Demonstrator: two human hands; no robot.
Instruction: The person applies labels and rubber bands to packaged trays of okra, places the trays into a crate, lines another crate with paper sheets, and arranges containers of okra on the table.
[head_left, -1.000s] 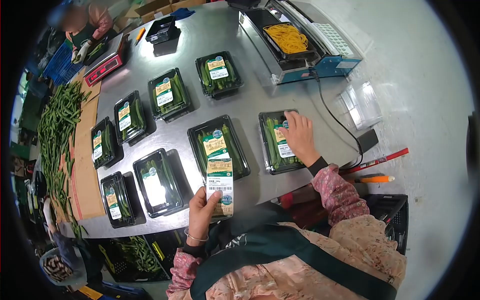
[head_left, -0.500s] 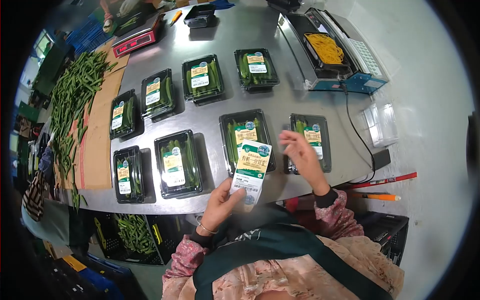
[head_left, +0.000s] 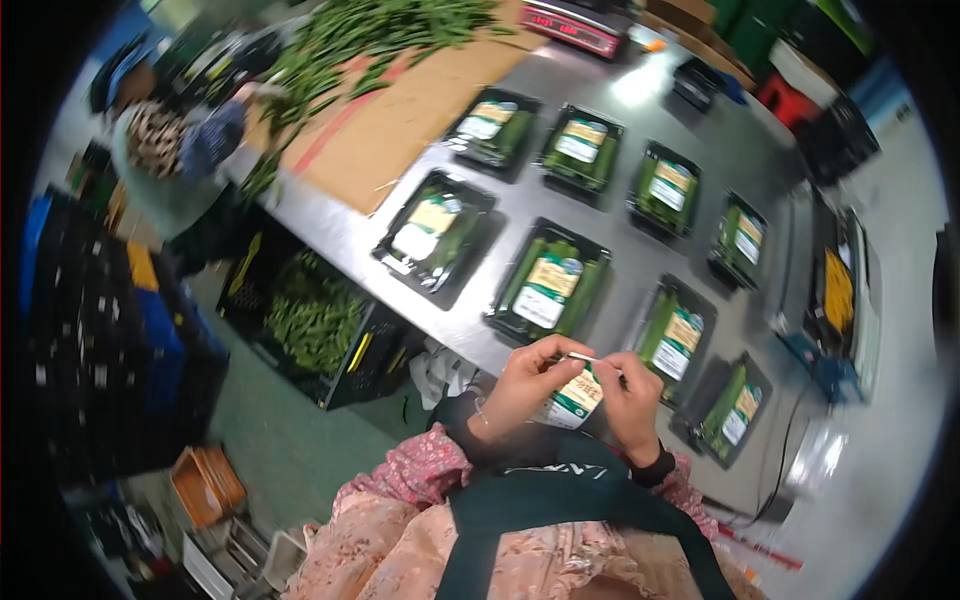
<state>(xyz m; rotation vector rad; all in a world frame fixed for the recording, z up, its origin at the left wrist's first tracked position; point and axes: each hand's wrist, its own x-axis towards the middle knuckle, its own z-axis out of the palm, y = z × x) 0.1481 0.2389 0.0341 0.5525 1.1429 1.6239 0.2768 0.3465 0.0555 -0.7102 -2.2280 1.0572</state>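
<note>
In front of my apron, a strip of printed labels (head_left: 577, 397) in green, cream and white is held between my two hands. My left hand (head_left: 530, 385) pinches its upper edge between thumb and fingers. Close beside it, my right hand (head_left: 630, 400) pinches the same edge, fingers curled. The lower part of the strip hangs below the fingers. Just beyond the hands lie a labelled black tray of long green vegetables (head_left: 550, 285) and another labelled tray (head_left: 677, 335). To the right of my right hand is a third labelled tray (head_left: 730, 410).
More labelled trays (head_left: 582, 148) stand in rows on the metal table (head_left: 340, 245). Loose green vegetables (head_left: 400, 25) lie on cardboard (head_left: 400, 125), near a red scale (head_left: 570, 30). A wrapping machine (head_left: 800, 290) is at right. A co-worker (head_left: 170, 170) stands left, above a crate of greens (head_left: 315, 315).
My view has turned left and tilted. My right hand, apart and open before, has come to the label strip and pinches it. The strip is now lower, close to my apron.
</note>
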